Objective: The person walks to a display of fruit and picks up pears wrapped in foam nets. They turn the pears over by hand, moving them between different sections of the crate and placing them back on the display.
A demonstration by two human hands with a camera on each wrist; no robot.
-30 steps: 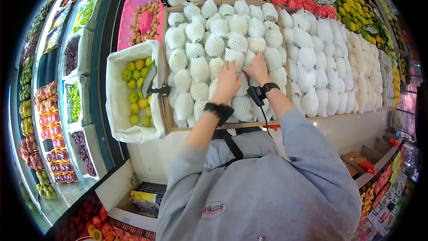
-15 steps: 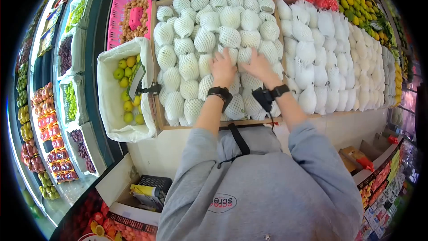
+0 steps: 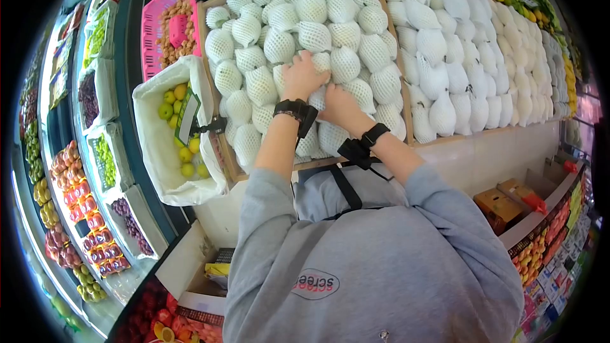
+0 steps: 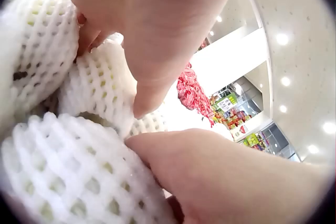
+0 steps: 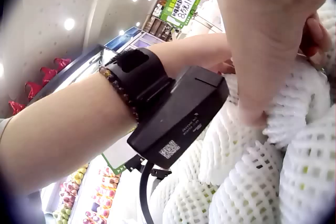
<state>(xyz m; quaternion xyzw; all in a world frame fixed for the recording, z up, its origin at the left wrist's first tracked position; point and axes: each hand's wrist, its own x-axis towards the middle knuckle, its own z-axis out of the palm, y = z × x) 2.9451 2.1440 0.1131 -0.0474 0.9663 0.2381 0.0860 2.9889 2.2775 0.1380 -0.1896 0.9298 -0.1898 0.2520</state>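
Rows of pale fruit in white foam nets fill a wooden-edged display. My left hand (image 3: 304, 77) is over the middle of the rows, its thumb and fingers curled round a foam-netted fruit (image 4: 100, 85). Just to the right and nearer my body, my right hand (image 3: 343, 107) grips a foam-netted fruit (image 5: 296, 98) between thumb and curled fingers. The two hands are close together, and their fingertips are partly hidden from the head view. In the left wrist view, a large netted fruit (image 4: 79, 171) lies beside the right thumb. Each wrist wears a black band with a camera.
To the left stand a white-lined crate (image 3: 147, 133) of green and yellow fruit and a pink basket (image 3: 151, 32) of small brown items. A price sign (image 3: 187, 117) is clipped to the display's left edge. More white-wrapped fruit (image 3: 441, 114) lies beyond the divider on the right.
Both hands have come closer together, and their spread fingers are now curled round netted fruit. The right hand has moved left and nearer the body. The head view has shifted.
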